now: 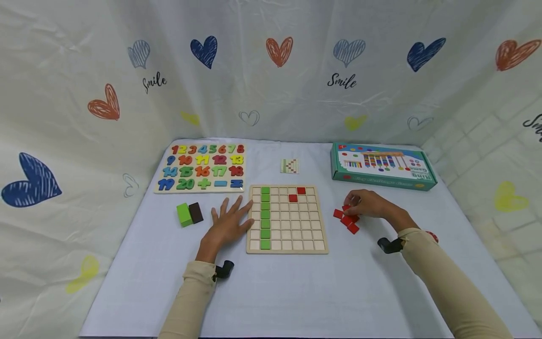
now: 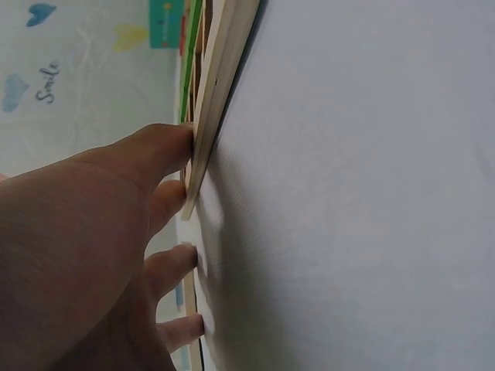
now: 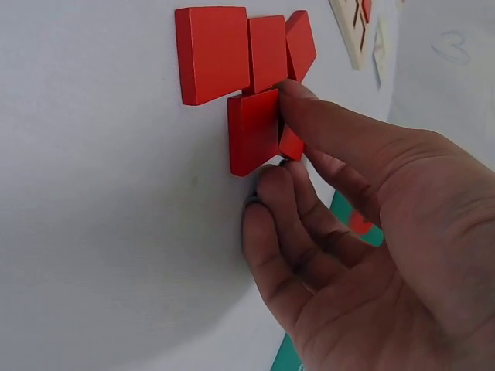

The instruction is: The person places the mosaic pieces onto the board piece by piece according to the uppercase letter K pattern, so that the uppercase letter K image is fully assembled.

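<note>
We are facing a pale fabric backdrop (image 1: 305, 101) that is hanging behind the table (image 1: 271, 301) and running along its left and right sides. Across it we are seeing dark blue hearts (image 1: 204, 52), light blue hearts (image 1: 349, 51) and orange-red hearts (image 1: 279, 51), while yellow hearts (image 1: 354, 123) and thin outlined hearts (image 1: 249, 117) are sitting lower down. The word "Smile" (image 1: 341, 81) is repeating in black script. On our right, a faint brick pattern (image 1: 499, 165) is showing. A white cloth (image 1: 135, 282) is covering the table and meeting the backdrop at the far edge. Soft light is falling, and faint shadows (image 1: 400, 287) are lying on the cloth.
</note>
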Demonstrator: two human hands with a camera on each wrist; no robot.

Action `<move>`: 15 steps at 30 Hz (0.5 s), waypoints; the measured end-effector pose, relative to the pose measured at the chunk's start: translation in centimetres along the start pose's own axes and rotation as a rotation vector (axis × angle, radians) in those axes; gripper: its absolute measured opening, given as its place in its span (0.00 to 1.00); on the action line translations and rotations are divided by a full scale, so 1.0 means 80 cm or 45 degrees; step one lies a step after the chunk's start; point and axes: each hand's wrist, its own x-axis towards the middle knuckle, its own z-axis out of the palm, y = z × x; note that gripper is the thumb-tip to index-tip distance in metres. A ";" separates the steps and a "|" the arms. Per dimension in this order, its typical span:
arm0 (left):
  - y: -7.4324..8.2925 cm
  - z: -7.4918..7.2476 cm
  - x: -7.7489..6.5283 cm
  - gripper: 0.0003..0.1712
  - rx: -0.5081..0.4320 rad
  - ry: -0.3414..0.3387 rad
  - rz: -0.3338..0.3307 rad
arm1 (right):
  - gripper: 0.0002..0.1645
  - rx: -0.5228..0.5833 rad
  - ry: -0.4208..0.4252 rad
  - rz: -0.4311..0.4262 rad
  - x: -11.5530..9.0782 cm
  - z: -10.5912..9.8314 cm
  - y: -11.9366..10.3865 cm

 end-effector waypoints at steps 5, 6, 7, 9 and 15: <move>0.000 0.000 0.000 0.39 -0.003 0.003 -0.002 | 0.21 0.015 0.045 -0.038 -0.001 0.003 0.005; 0.000 0.001 0.000 0.39 -0.004 0.001 -0.004 | 0.21 0.016 0.057 -0.042 -0.001 0.005 0.007; 0.001 0.001 -0.001 0.39 -0.004 -0.001 -0.005 | 0.21 0.016 0.067 -0.049 -0.002 0.006 0.008; 0.001 0.001 -0.001 0.39 -0.004 -0.003 -0.007 | 0.21 0.021 0.087 -0.053 -0.001 0.008 0.011; 0.001 0.000 -0.002 0.39 -0.004 0.003 0.000 | 0.22 0.049 0.117 -0.059 -0.003 0.011 0.016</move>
